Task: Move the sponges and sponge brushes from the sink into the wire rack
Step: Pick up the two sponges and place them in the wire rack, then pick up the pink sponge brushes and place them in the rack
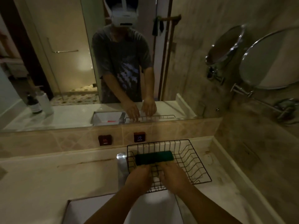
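Left hand (139, 177) and right hand (174, 176) both grip a flat green rectangular sponge (154, 157) inside the black wire rack (191, 160).

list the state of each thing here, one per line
green sponge: inside the rack, lying flat, both hands at its near edge
wire rack: upright on the counter beside the sink
left hand: fingers at the sponge
right hand: fingers at the sponge
sink: visible part holds nothing
tap: no water running

1 head-worn wide-angle view, looking forward and down, close over the wire rack (169, 164) and sink (123, 209); wall mirror (97, 62) fills the upper frame.
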Action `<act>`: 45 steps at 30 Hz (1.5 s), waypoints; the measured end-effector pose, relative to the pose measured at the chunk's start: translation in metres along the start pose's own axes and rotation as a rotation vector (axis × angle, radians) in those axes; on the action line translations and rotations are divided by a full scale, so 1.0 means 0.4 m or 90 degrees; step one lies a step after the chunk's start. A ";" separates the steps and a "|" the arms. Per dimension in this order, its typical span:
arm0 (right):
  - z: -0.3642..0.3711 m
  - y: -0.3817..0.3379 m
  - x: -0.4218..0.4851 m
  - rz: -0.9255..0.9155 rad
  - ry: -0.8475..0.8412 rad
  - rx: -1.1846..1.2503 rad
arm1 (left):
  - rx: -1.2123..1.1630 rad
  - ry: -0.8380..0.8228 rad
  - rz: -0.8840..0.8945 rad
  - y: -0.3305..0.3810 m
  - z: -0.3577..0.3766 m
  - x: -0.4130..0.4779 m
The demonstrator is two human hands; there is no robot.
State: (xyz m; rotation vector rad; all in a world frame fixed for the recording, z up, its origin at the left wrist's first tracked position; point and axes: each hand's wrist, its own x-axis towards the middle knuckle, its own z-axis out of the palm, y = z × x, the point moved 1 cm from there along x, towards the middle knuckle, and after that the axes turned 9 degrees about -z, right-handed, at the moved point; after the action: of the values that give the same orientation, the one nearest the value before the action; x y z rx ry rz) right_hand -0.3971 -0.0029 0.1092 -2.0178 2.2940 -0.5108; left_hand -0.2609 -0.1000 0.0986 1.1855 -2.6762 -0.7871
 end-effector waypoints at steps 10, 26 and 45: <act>-0.052 -0.140 -0.100 0.069 0.015 -0.003 | -0.002 0.030 0.053 -0.031 -0.041 -0.144; 0.128 -0.247 -0.185 0.010 -0.087 0.075 | 0.040 0.027 0.001 -0.192 -0.011 -0.293; 0.401 -0.250 -0.286 -0.041 -0.259 0.123 | 0.044 -0.170 -0.202 -0.342 0.189 -0.488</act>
State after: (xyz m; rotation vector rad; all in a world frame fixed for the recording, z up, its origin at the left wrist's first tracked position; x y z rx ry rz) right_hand -0.2446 0.0638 -0.0359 -1.8990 1.8740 -0.2779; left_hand -0.0589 -0.0055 -0.0143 1.6606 -2.7761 -0.9653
